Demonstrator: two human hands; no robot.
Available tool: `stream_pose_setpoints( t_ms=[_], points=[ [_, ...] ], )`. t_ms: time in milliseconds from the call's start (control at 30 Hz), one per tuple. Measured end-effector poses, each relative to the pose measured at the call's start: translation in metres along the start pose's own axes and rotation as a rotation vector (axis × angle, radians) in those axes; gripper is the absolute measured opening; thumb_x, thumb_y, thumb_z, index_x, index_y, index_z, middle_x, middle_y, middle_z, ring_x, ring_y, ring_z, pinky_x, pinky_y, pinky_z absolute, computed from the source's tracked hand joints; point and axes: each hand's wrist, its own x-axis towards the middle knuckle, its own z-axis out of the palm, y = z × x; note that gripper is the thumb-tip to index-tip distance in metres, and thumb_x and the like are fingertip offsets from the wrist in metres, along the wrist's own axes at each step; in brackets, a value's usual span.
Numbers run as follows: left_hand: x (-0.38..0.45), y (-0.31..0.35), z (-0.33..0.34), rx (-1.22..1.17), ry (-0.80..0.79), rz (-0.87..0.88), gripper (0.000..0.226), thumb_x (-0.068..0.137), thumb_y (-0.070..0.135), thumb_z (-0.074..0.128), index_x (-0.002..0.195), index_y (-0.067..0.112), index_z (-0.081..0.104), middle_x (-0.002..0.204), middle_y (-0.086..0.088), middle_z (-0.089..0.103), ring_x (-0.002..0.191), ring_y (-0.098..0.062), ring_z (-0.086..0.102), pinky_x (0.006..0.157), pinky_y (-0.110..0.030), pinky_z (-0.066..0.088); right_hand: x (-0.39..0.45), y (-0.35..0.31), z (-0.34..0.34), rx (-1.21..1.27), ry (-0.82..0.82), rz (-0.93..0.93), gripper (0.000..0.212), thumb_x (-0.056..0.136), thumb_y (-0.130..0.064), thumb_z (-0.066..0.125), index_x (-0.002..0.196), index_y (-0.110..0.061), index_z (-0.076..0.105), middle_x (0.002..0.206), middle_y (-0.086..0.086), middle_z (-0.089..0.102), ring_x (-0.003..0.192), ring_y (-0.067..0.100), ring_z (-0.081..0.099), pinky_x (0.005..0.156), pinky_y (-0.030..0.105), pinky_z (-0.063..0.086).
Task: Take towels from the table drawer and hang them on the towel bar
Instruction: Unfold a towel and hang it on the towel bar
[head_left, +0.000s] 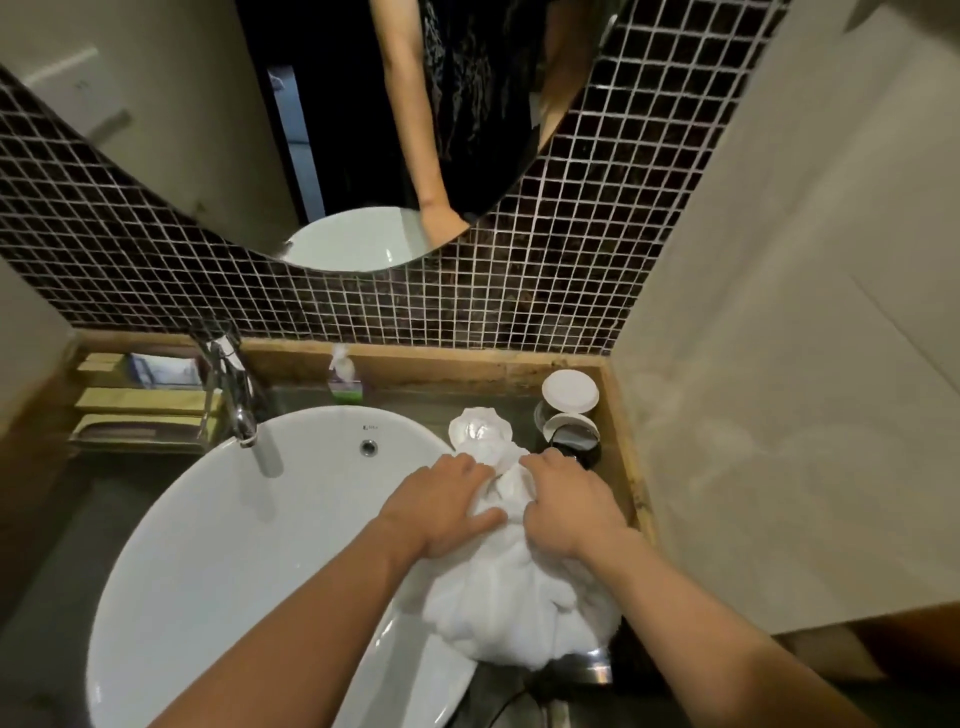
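A white towel (511, 597) lies bunched on the dark counter to the right of the basin, its near end hanging toward the counter's front edge. My left hand (441, 506) presses on its left side with fingers curled into the cloth. Beside it, my right hand (566, 506) grips the towel's upper right part. The far end of the towel (480, 431) is a rumpled knot past my fingertips. No drawer or towel bar is in view.
A white oval basin (223, 545) with a chrome tap (236, 395) fills the left. Two lidded cups (570, 395) stand at the back right corner, close to the towel. A tissue box (344, 382) and a tray of toiletries (140, 400) sit at the back. A round mirror (208, 130) hangs on the mosaic wall.
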Motion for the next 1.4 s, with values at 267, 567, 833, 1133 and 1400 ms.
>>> stream_pose_setpoints(
  t_ms=[267,567,833,1133,1400],
  points=[
    [0.043,0.041,0.01,0.203,0.167,0.13,0.036,0.096,0.036,0.043,0.109,0.015,0.069,0.105,-0.006,0.06,0.095,-0.025,0.052,0.075,-0.034,0.031,-0.004,0.015,0.012,-0.007,0.108,0.119,0.035,0.091,-0.012,0.05,0.126,-0.014,0.052,0.128,0.008,0.057,0.11,0.028,0.063,0.08,0.036,0.049],
    [0.048,0.047,0.03,0.195,0.062,0.105,0.036,0.095,0.036,0.047,0.111,0.012,0.069,0.106,-0.009,0.059,0.098,-0.028,0.054,0.076,-0.036,0.034,0.014,0.036,0.026,0.059,0.11,0.306,0.044,0.091,-0.006,0.05,0.133,-0.006,0.037,0.123,0.016,0.065,0.112,0.037,0.065,0.079,0.039,0.047],
    [0.039,0.042,0.012,0.088,0.157,0.073,0.036,0.091,0.034,0.05,0.119,0.017,0.065,0.114,-0.006,0.062,0.102,-0.026,0.054,0.087,-0.039,0.043,-0.002,0.025,0.004,0.022,0.332,0.156,0.032,0.086,-0.004,0.053,0.113,-0.018,0.042,0.1,0.007,0.065,0.092,0.03,0.061,0.066,0.037,0.041],
    [0.034,0.073,-0.091,-0.178,0.334,0.161,0.05,0.08,0.029,0.062,0.128,0.026,0.052,0.123,0.0,0.056,0.114,-0.02,0.049,0.098,-0.04,0.044,-0.026,0.0,-0.092,0.365,0.455,-0.058,0.027,0.082,0.0,0.046,0.086,-0.025,0.038,0.078,-0.006,0.052,0.075,0.026,0.054,0.063,0.041,0.041],
    [0.002,0.087,-0.197,-0.473,0.406,0.081,0.024,0.076,0.034,0.065,0.09,0.015,0.065,0.088,-0.002,0.07,0.083,-0.024,0.064,0.077,-0.045,0.054,-0.055,-0.042,-0.192,0.588,0.573,-0.238,0.024,0.082,0.002,0.048,0.084,-0.023,0.046,0.076,-0.001,0.057,0.068,0.017,0.05,0.061,0.035,0.039]
  ],
)
